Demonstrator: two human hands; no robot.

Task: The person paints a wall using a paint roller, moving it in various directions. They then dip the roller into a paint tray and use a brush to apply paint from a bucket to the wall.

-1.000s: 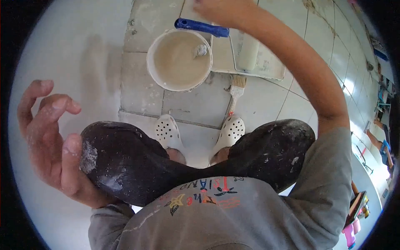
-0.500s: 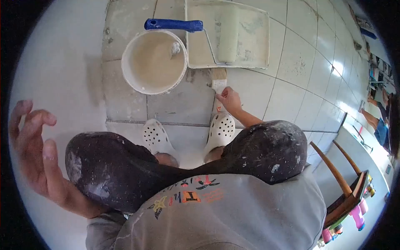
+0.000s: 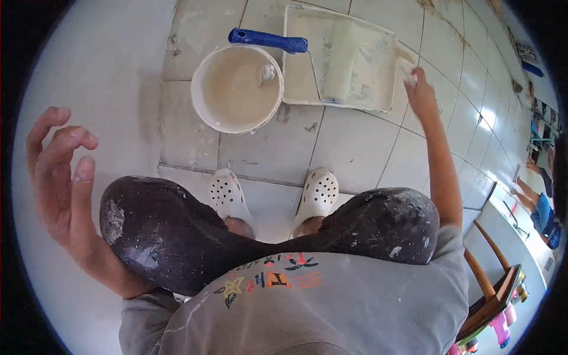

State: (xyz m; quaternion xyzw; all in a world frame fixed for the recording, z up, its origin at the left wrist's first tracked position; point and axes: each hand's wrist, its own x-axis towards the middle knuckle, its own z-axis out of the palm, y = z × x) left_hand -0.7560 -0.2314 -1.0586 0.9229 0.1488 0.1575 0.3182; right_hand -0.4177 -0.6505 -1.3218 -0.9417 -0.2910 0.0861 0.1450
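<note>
My right hand (image 3: 421, 94) is closed on a paintbrush (image 3: 406, 63) just past the right rim of the paint tray (image 3: 305, 77), low over the tiles; the brush is smeared by motion. A paint roller (image 3: 342, 62) lies in the tray, its blue handle (image 3: 269, 40) sticking out to the left above a white bucket (image 3: 194, 89). Pale paint fills part of the bucket, and a small paint-coated object (image 3: 266, 73) shows at its inner right side. My left hand (image 3: 62, 177), empty, hangs beside my left knee with fingers apart and loosely curled.
My feet in white clogs (image 3: 320, 192) stand on a pale ledge before the tiled floor (image 3: 361, 148). A pale wall (image 3: 112, 100) rises at left. Wooden furniture legs (image 3: 491, 245) and pink items (image 3: 500, 328) are at lower right. Another person (image 3: 539, 207) appears at the far right.
My right hand has carried the paintbrush from in front of the tray, near my right foot, to beyond the tray's right side. My left hand has stayed raised, much as before.
</note>
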